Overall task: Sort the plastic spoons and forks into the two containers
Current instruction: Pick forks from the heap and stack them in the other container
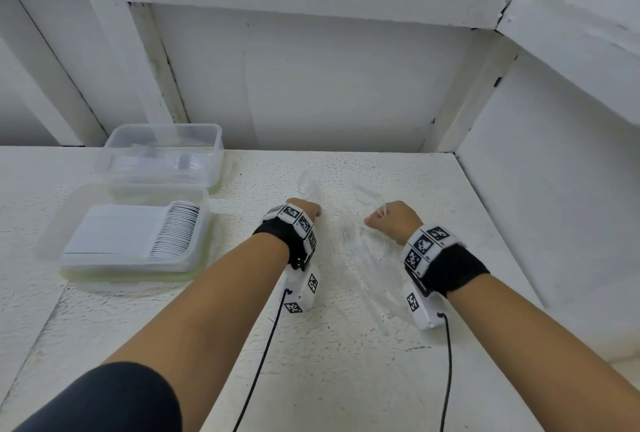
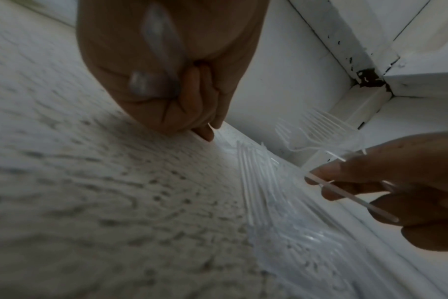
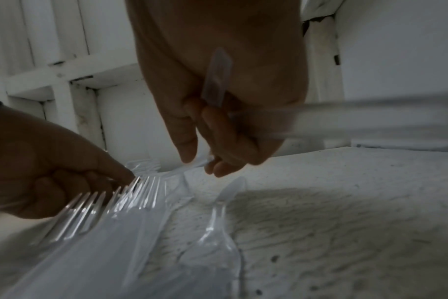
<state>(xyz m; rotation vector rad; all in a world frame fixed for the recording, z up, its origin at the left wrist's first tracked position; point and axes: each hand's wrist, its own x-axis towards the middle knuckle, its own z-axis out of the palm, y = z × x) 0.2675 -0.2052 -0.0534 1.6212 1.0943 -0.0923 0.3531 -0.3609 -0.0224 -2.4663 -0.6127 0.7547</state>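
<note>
A loose pile of clear plastic cutlery (image 1: 360, 258) lies on the white table (image 1: 346, 379) between my hands. My left hand (image 1: 306, 210) is curled round clear handles (image 2: 153, 60); a spoon-like bowl (image 1: 306, 185) sticks out beyond it. My right hand (image 1: 393, 220) grips a few clear forks (image 2: 317, 129) by their handles, tines pointing away. Fork tines (image 3: 115, 202) in the pile lie right by the left fingers. Two clear containers sit at the left: the near one (image 1: 204, 223) holds a neat stack of spoons (image 1: 176, 234), the far one (image 1: 216, 144) holds blurred clear cutlery.
A white wall with posts rises right behind the table, and a side wall (image 1: 554, 189) closes it off on the right. Cables run from both wrist cameras back along the table. Bare table lies in front of the pile.
</note>
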